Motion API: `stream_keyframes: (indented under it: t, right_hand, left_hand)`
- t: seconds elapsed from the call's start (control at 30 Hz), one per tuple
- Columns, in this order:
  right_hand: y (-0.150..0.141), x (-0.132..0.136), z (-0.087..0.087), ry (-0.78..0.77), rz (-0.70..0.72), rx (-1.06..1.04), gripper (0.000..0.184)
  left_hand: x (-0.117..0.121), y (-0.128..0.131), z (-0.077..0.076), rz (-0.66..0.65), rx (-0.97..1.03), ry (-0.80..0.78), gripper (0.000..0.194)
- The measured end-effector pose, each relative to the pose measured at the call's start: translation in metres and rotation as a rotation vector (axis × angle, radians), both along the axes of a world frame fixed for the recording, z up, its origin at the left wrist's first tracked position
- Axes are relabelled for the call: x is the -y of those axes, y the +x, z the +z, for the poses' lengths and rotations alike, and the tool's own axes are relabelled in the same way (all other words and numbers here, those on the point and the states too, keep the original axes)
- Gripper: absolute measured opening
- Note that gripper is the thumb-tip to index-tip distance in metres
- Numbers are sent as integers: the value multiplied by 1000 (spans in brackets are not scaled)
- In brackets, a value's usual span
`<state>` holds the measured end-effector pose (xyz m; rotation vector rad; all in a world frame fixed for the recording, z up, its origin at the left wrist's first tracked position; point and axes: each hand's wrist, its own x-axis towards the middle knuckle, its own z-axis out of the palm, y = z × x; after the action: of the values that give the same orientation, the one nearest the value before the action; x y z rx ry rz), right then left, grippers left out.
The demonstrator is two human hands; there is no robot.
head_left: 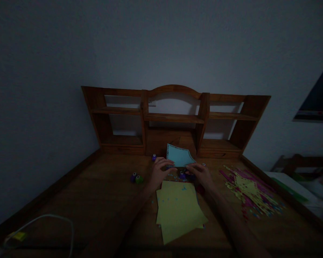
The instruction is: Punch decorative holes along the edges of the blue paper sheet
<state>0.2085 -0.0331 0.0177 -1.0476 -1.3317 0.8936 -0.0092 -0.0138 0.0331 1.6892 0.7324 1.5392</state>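
A sheet of light blue paper (179, 156), with small punched holes along its left, top and right edges, is held up at the back of the desk. My left hand (159, 172) pinches its lower left part between thumb and fingers. At the lower right corner, my right hand (201, 174) is closed on the same sheet. Just below the paper, between the hands, sits a small purple craft punch (182, 175); my right fingers partly hide what lies beside it. Under my wrists is a stack of yellow paper (179, 211) with blue bits on it.
Left of my hands stand a purple punch (134, 176) and a green punch (139, 179). Another purple punch (154, 157) is farther back. Yellow and pink punched strips (246, 188) lie heaped at right. A wooden shelf (174, 117) borders the desk; a white cable (50, 215) curves at front left.
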Motion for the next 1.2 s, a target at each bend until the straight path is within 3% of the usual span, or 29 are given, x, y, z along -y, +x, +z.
stream_keyframes:
  t: [0.1, 0.2, 0.33, 0.47, 0.57, 0.67, 0.83, 1.2]
  right_hand:
    - [-5, 16, 12, 30, -12, 68, 35]
    - [-13, 52, 16, 129, -61, 190, 28]
    - [-18, 112, -3, 154, -54, 394, 16]
    - [-16, 146, -30, 215, -45, 637, 14]
    - [-11, 151, -37, 258, -15, 777, 25]
    - [-9, 149, -33, 286, 85, 820, 33]
    - [-14, 145, -21, 269, 238, 765, 21]
    - [-18, 132, -16, 215, 314, 691, 14]
  left_hand:
    - [10, -11, 16, 11, -33, 96, 5]
    - [33, -33, 18, 28, -284, 235, 9]
    - [81, -61, -9, 58, -766, 536, 24]
    - [120, -65, -32, 37, -995, 683, 22]
    - [129, -62, -36, 25, -1102, 613, 16]
    - [130, -59, -35, 35, -1130, 556, 15]
    - [133, -52, -33, 89, -1140, 478, 20]
    - [132, -43, -13, 5, -1177, 472, 12]
